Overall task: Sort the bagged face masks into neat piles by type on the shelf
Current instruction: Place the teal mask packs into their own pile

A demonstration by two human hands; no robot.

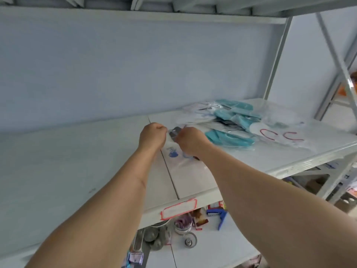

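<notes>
Both hands work at the middle of the white shelf (77, 161). My left hand (152, 135) and my right hand (190, 141) pinch the far edge of a clear bag (173, 154) that holds a white mask with a blue print; a grey piece shows between the hands. The bag lies flat on the shelf under my wrists. To the right sits a loose heap of bagged masks: teal ones (231, 118), white ones with red ear loops (278, 135) and pale ones at the back (197, 111).
A red-bordered label (178, 208) sticks to the shelf's front edge. The lower shelf holds metal lids, a blue stapler (219, 214) and small packets. Grey uprights and a diagonal brace (334, 59) stand on the right. Another shelf board runs overhead.
</notes>
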